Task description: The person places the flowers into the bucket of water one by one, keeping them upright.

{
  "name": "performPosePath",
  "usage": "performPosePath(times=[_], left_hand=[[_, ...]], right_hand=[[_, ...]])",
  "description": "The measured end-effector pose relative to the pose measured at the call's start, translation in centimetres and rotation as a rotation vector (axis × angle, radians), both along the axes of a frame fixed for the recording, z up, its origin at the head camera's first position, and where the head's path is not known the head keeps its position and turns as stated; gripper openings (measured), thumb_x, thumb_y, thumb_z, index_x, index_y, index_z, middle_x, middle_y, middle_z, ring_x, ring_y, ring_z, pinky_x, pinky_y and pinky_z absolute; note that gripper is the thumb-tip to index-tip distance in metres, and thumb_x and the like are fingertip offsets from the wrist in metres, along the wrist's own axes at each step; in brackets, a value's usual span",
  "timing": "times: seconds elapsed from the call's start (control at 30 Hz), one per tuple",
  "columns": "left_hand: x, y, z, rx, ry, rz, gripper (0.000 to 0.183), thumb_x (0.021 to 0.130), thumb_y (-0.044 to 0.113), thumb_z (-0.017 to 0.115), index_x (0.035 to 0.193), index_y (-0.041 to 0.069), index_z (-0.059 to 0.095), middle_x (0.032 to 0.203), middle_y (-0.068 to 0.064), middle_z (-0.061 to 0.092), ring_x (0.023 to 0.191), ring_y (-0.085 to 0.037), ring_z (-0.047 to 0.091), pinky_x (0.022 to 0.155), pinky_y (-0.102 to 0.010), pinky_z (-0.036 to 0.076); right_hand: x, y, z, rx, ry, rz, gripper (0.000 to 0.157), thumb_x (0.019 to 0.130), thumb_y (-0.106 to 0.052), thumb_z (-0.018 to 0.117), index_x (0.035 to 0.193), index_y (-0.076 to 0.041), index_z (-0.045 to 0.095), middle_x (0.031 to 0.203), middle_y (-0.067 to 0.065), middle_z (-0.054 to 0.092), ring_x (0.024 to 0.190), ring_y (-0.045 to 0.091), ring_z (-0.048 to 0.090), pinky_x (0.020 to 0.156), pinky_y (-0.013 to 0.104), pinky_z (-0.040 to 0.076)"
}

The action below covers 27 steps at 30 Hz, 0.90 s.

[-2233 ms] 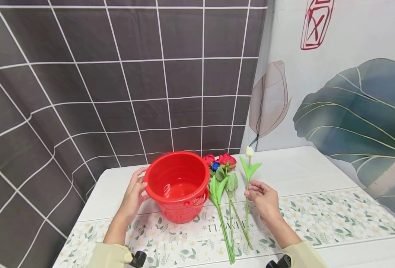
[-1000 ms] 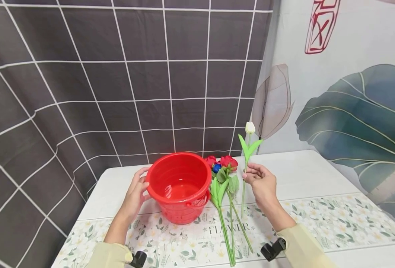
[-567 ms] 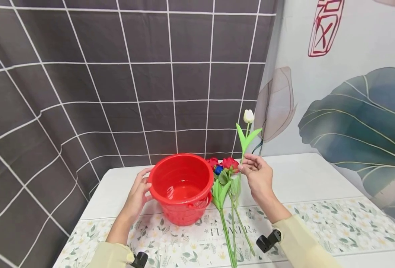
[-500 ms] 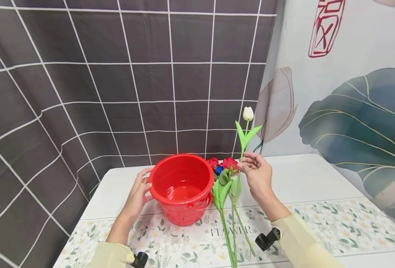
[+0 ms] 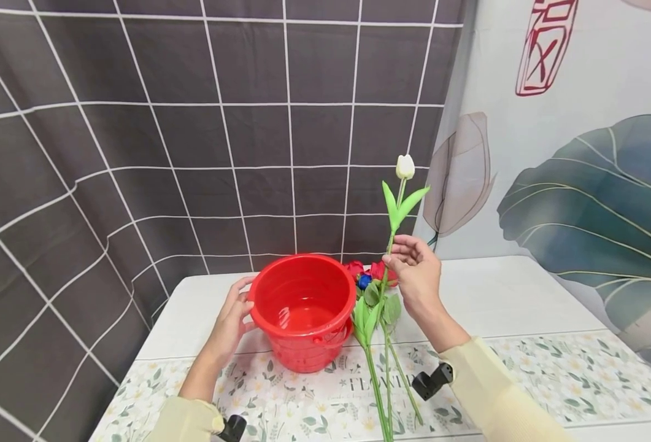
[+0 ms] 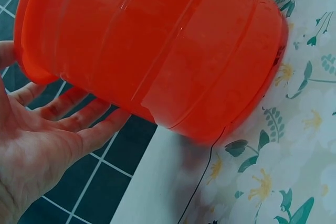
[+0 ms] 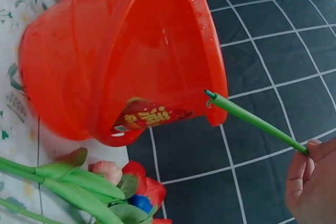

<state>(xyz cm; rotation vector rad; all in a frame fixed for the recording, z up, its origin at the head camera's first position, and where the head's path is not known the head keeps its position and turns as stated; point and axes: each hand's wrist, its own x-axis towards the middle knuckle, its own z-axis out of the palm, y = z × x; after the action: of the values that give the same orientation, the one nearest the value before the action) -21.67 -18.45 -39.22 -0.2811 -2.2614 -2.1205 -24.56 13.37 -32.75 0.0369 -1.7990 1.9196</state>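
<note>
Red bucket (image 5: 303, 313) near bench (image 5: 502, 294) back edge, left hand (image 5: 231, 322) fingers flat on its 9 o'clock wall, right hand (image 5: 416, 279) pinching white tulip (image 5: 405, 167) upright at 3 o'clock, open bench beyond.

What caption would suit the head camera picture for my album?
Right hand lifts a white tulip by its stem beside a red bucket steadied by the left hand.
</note>
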Motion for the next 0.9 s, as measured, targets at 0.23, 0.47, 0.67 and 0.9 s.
performPosePath(times=[0.23,0.47,0.67,0.9], left_hand=[[-0.1,0.0,-0.1,-0.008,-0.003,0.000,0.054,0.092,0.015,0.038,0.145,0.020,0.029,0.141,-0.012,0.042,0.125,-0.034,0.044,0.086,-0.035,0.051],[-0.1,-0.1,-0.2,-0.005,0.002,-0.001,0.054,0.092,0.014,0.037,0.145,0.019,0.029,0.140,-0.013,0.043,0.125,-0.035,0.044,0.087,-0.035,0.051],[0.1,0.0,-0.1,0.000,-0.001,-0.004,0.054,0.092,0.014,0.037,0.146,0.018,0.029,0.140,-0.014,0.044,0.125,-0.035,0.045,0.087,-0.036,0.050],[0.0,0.0,-0.1,0.007,-0.002,-0.002,0.054,0.092,0.014,0.036,0.145,0.018,0.029,0.140,-0.014,0.044,0.124,-0.036,0.045,0.086,-0.036,0.051]], right_hand=[[-0.2,-0.7,1.0,-0.029,0.030,0.018,0.039,0.078,0.017,0.065,0.114,0.006,0.058,0.094,0.011,0.060,0.075,0.009,0.062,0.073,0.020,0.054],[-0.4,-1.7,1.8,-0.029,0.055,0.032,0.039,0.077,0.018,0.065,0.113,0.005,0.059,0.091,0.007,0.060,0.073,0.008,0.061,0.069,0.020,0.054],[-0.6,-2.4,2.2,-0.054,0.079,0.052,0.039,0.076,0.019,0.064,0.113,0.006,0.059,0.089,0.007,0.060,0.072,0.009,0.062,0.064,0.022,0.055],[-0.8,-3.3,2.8,-0.057,0.118,0.060,0.038,0.076,0.020,0.065,0.111,0.006,0.059,0.088,0.006,0.060,0.070,0.008,0.062,0.064,0.023,0.056]])
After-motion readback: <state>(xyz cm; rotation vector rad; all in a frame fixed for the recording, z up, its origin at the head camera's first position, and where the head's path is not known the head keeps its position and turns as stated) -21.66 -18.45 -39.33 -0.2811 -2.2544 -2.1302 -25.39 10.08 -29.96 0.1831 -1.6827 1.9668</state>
